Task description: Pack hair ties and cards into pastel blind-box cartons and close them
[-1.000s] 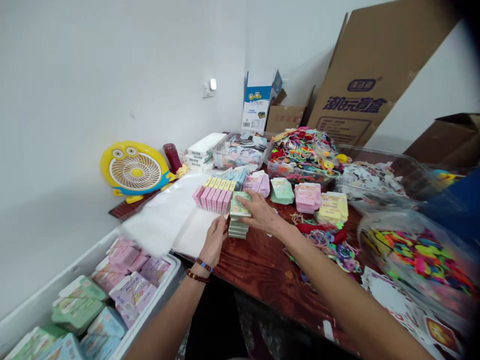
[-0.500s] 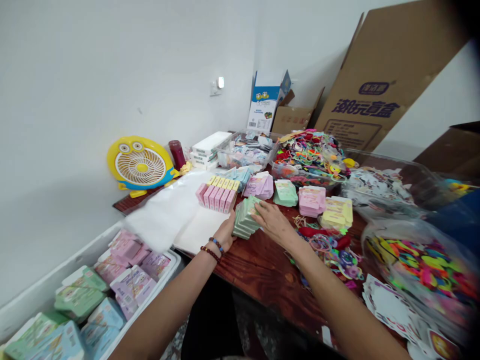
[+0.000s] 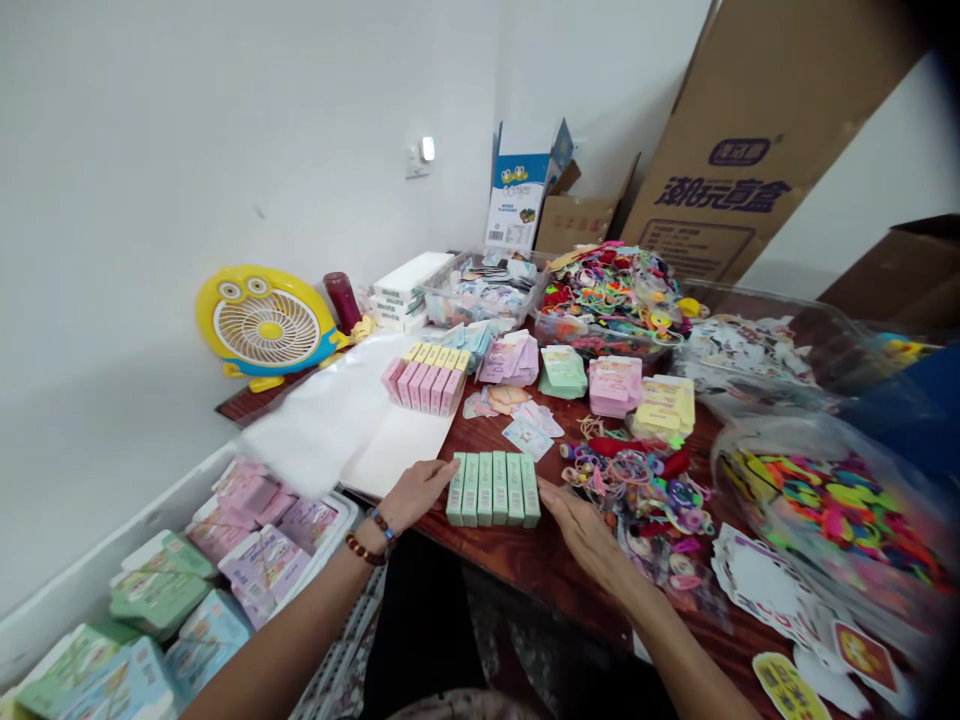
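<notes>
A row of several green boxes [image 3: 493, 490] stands upright side by side near the front edge of the dark wooden table [image 3: 517, 560]. My left hand [image 3: 416, 492] is at the row's left end, its fingertips touching the outermost box. At the right end, my right hand [image 3: 577, 525] lies with extended fingers against the last box. Between them the hands press the row together. Behind it, several pink and yellow boxes [image 3: 427, 380] stand in a row on white sheets. Loose cards [image 3: 529, 430] lie just beyond the green boxes.
Stacks of folded cartons, such as a yellow one [image 3: 663, 405], line the table's middle. Tubs of trinkets [image 3: 607, 295] stand behind. Tangled cords [image 3: 637, 490] lie right of my right hand. A yellow fan [image 3: 270, 325] is at back left, a foam bin [image 3: 319, 570] at lower left.
The green boxes have come down nearer the table's front edge and now stand in an even row. My hands have moved to its two ends, uncovering the loose cards behind.
</notes>
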`<state>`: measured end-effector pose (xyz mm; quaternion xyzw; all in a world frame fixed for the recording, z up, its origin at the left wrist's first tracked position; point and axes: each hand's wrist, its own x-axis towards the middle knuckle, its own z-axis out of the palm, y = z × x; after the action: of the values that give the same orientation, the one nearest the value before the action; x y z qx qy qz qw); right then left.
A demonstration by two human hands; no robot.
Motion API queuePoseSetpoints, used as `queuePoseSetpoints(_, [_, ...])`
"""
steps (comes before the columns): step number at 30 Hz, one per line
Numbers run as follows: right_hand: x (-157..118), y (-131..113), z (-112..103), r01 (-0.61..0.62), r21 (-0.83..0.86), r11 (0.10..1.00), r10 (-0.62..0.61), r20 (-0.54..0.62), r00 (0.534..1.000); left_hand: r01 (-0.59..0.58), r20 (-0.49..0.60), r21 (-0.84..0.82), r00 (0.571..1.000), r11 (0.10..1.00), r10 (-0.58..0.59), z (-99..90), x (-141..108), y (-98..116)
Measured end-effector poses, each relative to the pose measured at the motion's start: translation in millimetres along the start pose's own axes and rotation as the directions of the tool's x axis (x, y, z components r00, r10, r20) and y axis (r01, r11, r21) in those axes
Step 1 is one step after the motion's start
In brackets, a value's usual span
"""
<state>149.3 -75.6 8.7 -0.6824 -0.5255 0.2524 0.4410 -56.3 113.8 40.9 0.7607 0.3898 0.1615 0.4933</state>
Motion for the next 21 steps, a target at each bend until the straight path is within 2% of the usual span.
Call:
queuePoseSetpoints(3, [4.1,2.1,-6.9,-0.085,0.008,0.996,0.085,0.002,0.996,-0.003,0.019,0.068,1.0,0.998,0.002,1.7,2.3,-1.9])
queuePoseSetpoints(6, [12.3,4.7,-6.6,-0.244,0.068,0.968,0.235,0.113,0.965,-0.036,0.053,0.104,0.998,0.994,0.03,6.6,3.0,2.1])
queuePoseSetpoints(8, [16.4,2.9,-4.0,-0.29,0.075,0.954,0.277,0.147,0.949,-0.071,0.074,0.111,0.995,0.991,0.063,8.1,0.0,8.0])
queuePoseSetpoints(11, [24.4,-9.2,-0.9,-0.187,0.01,0.982,0.186,0.092,0.978,-0.13,0.063,0.091,0.99,0.987,0.125,0.8,-8.2,18.8])
queuePoseSetpoints(14, [45.5,-32.1,8.9,-0.063,-0.125,0.99,0.063,-0.002,0.998,-0.176,-0.029,0.059,0.984,0.983,0.178,-20.7,-14.1,24.2])
queuePoseSetpoints(17, [81.7,-58.4,36.3,0.017,-0.288,0.957,-0.022,-0.013,1.0,-0.167,-0.175,0.043,0.969,0.985,0.172,-50.5,-10.0,15.3])
queuePoseSetpoints(21, [125.8,-80.5,84.2,0.1,-0.463,0.881,-0.078,0.065,0.995,-0.112,-0.36,0.059,0.925,0.992,0.125,-84.4,9.6,-14.1])
